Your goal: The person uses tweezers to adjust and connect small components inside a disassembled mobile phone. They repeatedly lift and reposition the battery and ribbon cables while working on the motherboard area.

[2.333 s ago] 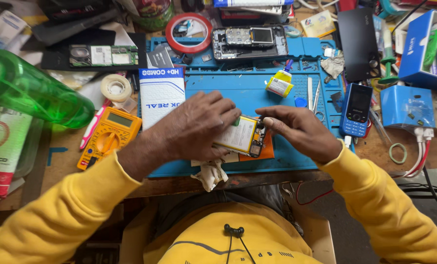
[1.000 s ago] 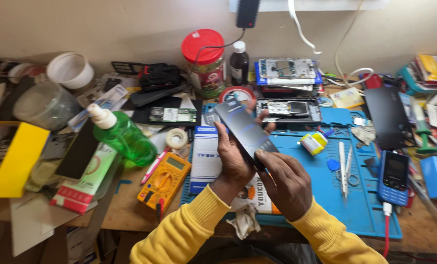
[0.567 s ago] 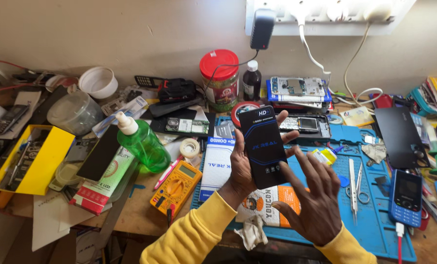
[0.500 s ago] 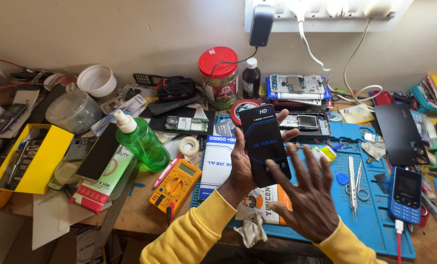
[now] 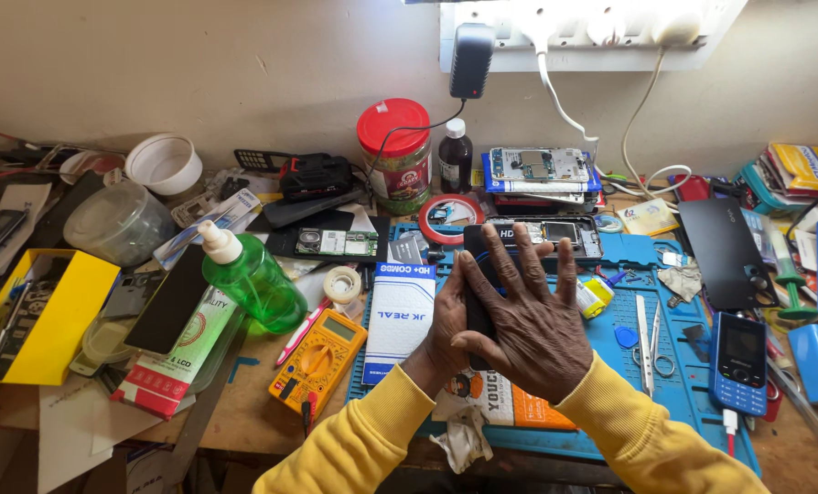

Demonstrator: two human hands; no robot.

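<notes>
Your right hand now lies flat over the phone — fingers spread (left hand clamped behind) — above the blue mat.

Dark phone screen panel stands upright, mostly hidden between both palms.

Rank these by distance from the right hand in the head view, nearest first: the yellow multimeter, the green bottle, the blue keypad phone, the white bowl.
From the right hand:
1. Blue keypad phone, on the right of the mat.
2. Yellow multimeter, to the left; close to the phone's distance, hard to separate.
3. Green bottle, farther left.
4. White bowl, far left by the wall.
</notes>
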